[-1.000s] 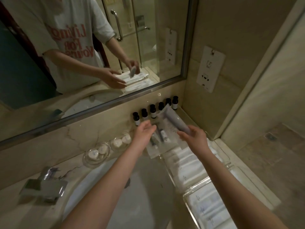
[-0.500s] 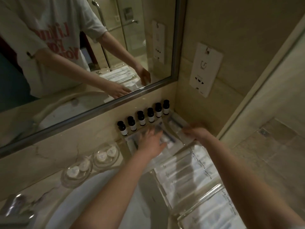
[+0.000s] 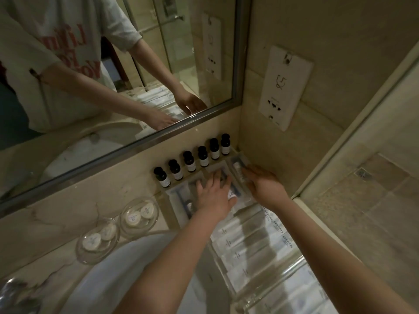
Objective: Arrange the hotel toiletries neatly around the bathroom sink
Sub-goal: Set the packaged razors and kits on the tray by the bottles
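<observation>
Right of the sink (image 3: 102, 288), clear packets (image 3: 179, 196) lie in a row by the wall. The left hand (image 3: 213, 197) and right hand (image 3: 264, 184) press flat on them, fingers straight, gripping nothing. Best to slide each packet lightly, edges parallel, stopping short of the small bottles (image 3: 190, 162) behind.

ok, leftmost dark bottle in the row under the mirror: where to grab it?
Pinch the black cap of the leftmost bottle from above. It stands upright, backsplash close behind, a neighbour bottle on its right, a clear packet in front, so the body is probably cramped; the cap stands clear.
</observation>
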A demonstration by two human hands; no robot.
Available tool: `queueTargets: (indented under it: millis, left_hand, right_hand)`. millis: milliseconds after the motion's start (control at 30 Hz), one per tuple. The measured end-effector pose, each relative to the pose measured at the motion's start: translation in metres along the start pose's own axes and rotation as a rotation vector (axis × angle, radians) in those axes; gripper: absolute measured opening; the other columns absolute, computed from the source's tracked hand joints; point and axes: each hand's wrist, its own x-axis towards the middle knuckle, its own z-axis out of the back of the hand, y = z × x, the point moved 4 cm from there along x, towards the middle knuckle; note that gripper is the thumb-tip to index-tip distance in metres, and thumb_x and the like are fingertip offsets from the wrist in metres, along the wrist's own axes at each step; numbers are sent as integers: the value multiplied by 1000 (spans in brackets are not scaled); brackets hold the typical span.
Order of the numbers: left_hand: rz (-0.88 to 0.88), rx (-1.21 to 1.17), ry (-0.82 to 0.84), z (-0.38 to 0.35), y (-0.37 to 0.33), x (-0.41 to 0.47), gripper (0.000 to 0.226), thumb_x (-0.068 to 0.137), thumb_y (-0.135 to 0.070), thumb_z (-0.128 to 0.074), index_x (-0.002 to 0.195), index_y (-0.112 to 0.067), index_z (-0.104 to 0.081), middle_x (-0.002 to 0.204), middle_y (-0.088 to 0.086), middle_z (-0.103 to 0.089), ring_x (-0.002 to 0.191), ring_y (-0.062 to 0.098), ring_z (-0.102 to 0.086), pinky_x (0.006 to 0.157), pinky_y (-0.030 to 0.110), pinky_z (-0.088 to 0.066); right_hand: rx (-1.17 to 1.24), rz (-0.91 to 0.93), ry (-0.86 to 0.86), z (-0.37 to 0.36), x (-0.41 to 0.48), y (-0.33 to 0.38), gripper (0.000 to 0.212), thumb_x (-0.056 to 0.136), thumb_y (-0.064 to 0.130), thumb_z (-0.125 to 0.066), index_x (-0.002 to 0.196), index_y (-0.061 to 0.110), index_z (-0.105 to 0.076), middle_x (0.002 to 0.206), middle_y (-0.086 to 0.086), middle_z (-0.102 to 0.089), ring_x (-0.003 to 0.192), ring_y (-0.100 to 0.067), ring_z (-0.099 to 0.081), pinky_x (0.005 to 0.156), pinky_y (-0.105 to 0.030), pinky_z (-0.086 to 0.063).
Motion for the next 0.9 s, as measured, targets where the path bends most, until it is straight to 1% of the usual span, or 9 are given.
queueTargets:
  millis: [67,167,333,467,533,600,733,800,900]
  left_hand:
    - [32,-10,-18,-1,-3,-2,66,93,-54,-29,148,-28,-4,159,6,2,146,26,-2,113,54,-10]
    - [62,-51,-29,0,-7,-4,65,94,-52,-29,149,-28,-4,159,6,4,146,25,0,114,53,-10]
    - [68,-84,-26,3,-5,-3,66,93,-53,-32,148,-29,-6,159,6,1,146,27,-4,113,53,-13]
    - [66,-192,-93,8,2,-9,69,92,-54,-33,149,-25,-6,159,5,-4,147,24,-3,113,52,-15]
    - [91,-259,-159,13,17,-19,65,93,-49,-35,148,-23,-13,159,5,-9,147,22,-4,114,50,-13]
    - [132,-292,-203,14,39,-33,60,93,-45,-40,146,-22,-24,159,4,-12,147,20,-5,116,47,-10]
    - [122,-224,-91,2,65,-54,75,86,-63,-39,147,-24,-20,160,1,-6,147,19,5,116,53,-2]
    - [90,-179,-22,-4,62,-55,83,83,-70,-35,149,-25,-10,160,0,2,147,19,13,115,55,3]
    - [65,-139,9,-10,54,-51,84,84,-69,-34,149,-25,-4,160,0,7,146,21,14,114,58,4]
  right_hand:
    - [-4,32,-21,4,-1,0,45,84,13,-60,129,15,-56,127,-15,-61,107,-38,-62,81,-45,-55]
    - [51,57,-6,9,1,-1,46,88,9,-56,132,18,-53,137,-11,-54,118,-35,-55,91,-40,-50]
    - [78,32,41,7,7,-4,43,93,15,-50,136,22,-49,145,-5,-45,129,-29,-47,100,-34,-44]
    - [94,2,-33,13,2,4,46,90,16,-54,135,19,-49,139,-10,-51,114,-34,-56,87,-39,-51]
    - [95,-9,-90,17,-3,15,47,89,19,-51,136,23,-48,133,-10,-56,99,-35,-62,73,-40,-55]
    - [92,79,-107,15,-10,34,48,86,23,-49,135,22,-49,131,-11,-59,101,-34,-64,70,-40,-57]
    - [21,176,-38,-1,-17,63,52,79,20,-65,130,17,-54,137,-8,-54,127,-29,-50,91,-49,-50]
    - [-25,139,43,-8,-18,68,55,83,22,-62,136,21,-47,146,-3,-44,136,-27,-39,103,-51,-39]
    - [-59,123,73,-11,-19,68,52,88,25,-57,138,23,-43,149,-1,-39,140,-26,-33,108,-52,-32]
